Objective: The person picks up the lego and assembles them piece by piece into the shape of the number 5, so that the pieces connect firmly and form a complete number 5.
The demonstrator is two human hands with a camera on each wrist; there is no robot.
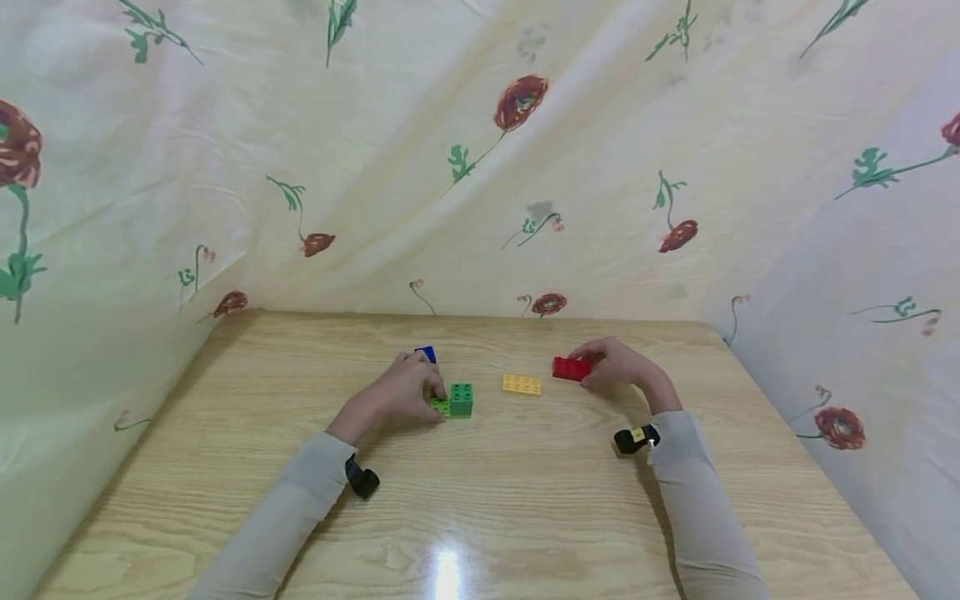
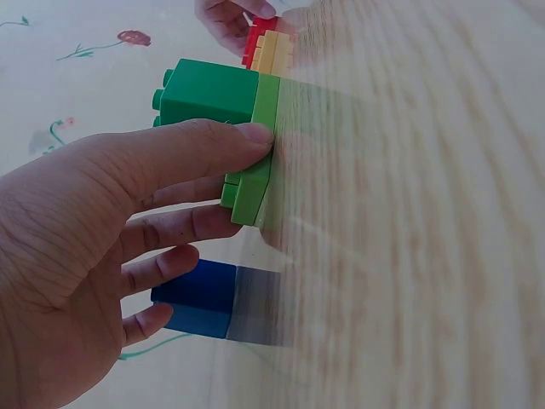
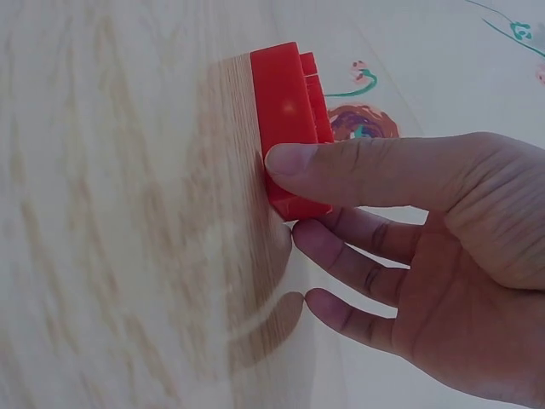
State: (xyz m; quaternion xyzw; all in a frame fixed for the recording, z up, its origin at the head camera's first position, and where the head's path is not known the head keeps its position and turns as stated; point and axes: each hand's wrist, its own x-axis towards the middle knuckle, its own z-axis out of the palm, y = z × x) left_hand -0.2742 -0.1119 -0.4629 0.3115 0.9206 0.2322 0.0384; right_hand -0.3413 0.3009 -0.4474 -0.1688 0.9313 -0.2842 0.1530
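My left hand [image 1: 402, 388] pinches a flat light green brick [image 2: 261, 170] between thumb and fingers, low at the table. A taller dark green brick [image 1: 461, 395] sits on the far end of that light green piece. Behind the left fingers stands a blue brick [image 2: 197, 296], partly hidden in the head view. On the right, my right hand [image 1: 617, 367] grips one end of a long red brick [image 3: 285, 111], thumb on its side and fingers behind. The red brick's studs face up. Between the hands lies a flat yellow brick [image 1: 521, 384] that neither hand touches.
The wooden table [image 1: 480, 483] runs up to a flowered cloth [image 1: 420, 167] hanging behind and at both sides. A dark wrist camera [image 1: 363, 478] hangs under the left wrist, another wrist camera [image 1: 632, 440] under the right.
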